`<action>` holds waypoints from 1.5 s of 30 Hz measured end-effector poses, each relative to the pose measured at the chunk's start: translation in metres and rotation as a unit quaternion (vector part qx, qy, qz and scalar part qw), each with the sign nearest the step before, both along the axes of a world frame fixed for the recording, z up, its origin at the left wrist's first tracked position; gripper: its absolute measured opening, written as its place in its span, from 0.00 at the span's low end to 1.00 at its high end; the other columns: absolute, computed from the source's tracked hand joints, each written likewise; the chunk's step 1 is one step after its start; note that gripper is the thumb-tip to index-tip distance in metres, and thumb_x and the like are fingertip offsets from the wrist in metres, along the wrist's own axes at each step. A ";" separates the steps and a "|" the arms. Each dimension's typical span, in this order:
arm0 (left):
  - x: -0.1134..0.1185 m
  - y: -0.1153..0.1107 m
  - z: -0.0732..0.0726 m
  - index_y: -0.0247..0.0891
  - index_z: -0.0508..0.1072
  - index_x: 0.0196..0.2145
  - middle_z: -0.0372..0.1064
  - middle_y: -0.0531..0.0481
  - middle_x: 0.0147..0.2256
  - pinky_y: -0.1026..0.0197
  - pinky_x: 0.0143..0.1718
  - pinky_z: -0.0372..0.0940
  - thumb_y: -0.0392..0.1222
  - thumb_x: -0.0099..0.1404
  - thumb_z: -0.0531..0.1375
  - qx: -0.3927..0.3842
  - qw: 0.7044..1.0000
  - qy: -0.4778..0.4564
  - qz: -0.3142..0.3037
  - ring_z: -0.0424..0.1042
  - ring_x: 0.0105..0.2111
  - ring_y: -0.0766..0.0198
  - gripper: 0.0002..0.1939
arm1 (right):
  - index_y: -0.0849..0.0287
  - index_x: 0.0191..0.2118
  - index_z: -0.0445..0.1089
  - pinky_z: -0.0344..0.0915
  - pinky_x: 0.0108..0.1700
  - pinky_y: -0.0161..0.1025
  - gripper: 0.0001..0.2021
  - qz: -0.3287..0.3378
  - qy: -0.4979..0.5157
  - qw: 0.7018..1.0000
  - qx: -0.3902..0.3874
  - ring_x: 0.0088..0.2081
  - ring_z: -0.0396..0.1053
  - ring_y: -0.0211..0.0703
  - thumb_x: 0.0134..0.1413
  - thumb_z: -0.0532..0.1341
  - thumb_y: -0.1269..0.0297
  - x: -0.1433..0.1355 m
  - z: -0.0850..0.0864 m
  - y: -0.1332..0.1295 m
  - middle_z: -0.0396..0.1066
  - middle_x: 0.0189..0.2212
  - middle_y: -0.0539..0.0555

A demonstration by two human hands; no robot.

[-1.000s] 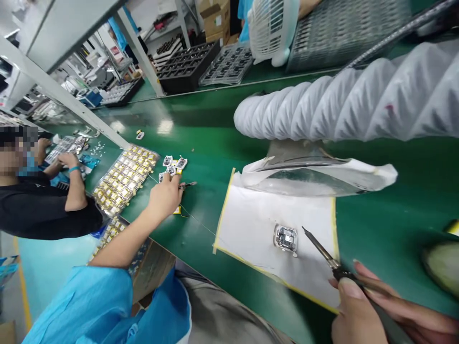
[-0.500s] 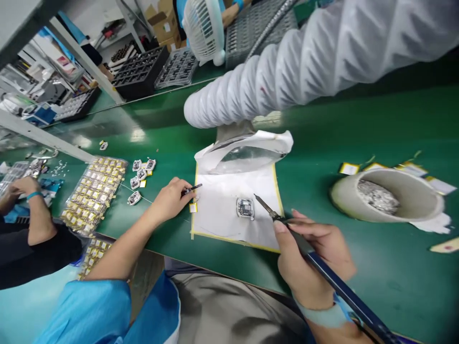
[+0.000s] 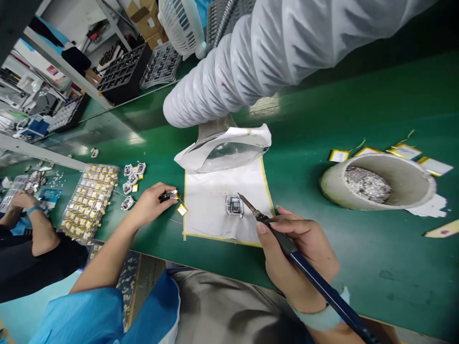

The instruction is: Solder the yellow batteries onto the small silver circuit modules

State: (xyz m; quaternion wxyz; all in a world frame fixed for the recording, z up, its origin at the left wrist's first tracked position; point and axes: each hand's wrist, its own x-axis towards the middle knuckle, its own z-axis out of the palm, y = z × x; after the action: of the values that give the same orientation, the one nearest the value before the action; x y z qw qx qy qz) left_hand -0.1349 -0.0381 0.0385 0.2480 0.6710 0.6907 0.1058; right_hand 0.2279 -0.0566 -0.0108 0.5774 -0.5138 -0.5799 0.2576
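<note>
My right hand (image 3: 299, 258) grips a soldering iron (image 3: 287, 241) like a pen, its tip just off the right upper edge of a small square circuit board in a white casing (image 3: 234, 205). That board lies on a white sheet (image 3: 206, 220) edged with yellow tape. At the sheet's left border my left hand (image 3: 152, 205) is closed on dark tweezers (image 3: 167, 196). Close to the tweezers' tips lies a small yellow-edged battery (image 3: 182, 209) with a thin lead; whether the tips pinch the lead is too small to tell.
A ribbed grey duct (image 3: 251, 67) and a magnifying lens (image 3: 233, 155) hang over the sheet. On the right lies a pot of metal shavings (image 3: 373, 186), batteries behind it. Leftward are several cased boards (image 3: 132, 179), a battery tray (image 3: 89, 200) and a co-worker's hands (image 3: 23, 199).
The view has shifted, so most things sit further left. My left hand has turned the tweezers towards the small battery, which now sits tilted. The iron stays near the board.
</note>
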 end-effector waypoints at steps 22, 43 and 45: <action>0.145 -0.012 0.008 0.41 0.83 0.46 0.83 0.45 0.40 0.61 0.33 0.73 0.51 0.77 0.69 0.029 0.946 -0.322 -0.039 0.79 0.34 0.63 0.11 | 0.49 0.49 0.77 0.84 0.57 0.53 0.12 0.091 0.047 0.994 -0.033 0.42 0.88 0.48 0.64 0.76 0.67 -0.006 0.007 0.002 0.88 0.41 0.51; 0.104 0.047 -0.027 0.40 0.80 0.58 0.82 0.42 0.47 0.54 0.45 0.80 0.44 0.84 0.59 0.336 0.917 -0.118 -0.181 0.83 0.47 0.57 0.13 | 0.49 0.38 0.73 0.83 0.54 0.49 0.07 0.002 -0.013 0.997 -0.078 0.28 0.79 0.44 0.65 0.72 0.63 -0.002 0.011 0.006 0.73 0.24 0.42; 0.104 0.045 -0.036 0.40 0.81 0.55 0.84 0.44 0.46 0.55 0.45 0.81 0.40 0.81 0.63 0.334 0.922 -0.100 -0.170 0.85 0.46 0.58 0.09 | 0.49 0.39 0.73 0.83 0.56 0.50 0.07 0.007 -0.020 0.997 -0.078 0.27 0.79 0.44 0.66 0.71 0.63 -0.003 0.011 0.006 0.73 0.25 0.43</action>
State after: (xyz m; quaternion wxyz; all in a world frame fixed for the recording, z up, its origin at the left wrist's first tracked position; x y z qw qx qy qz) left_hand -0.0308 0.0072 0.0022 0.0912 0.8080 0.4624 0.3536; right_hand 0.2247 -0.0510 0.0000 0.5225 -0.5582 -0.5729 0.2952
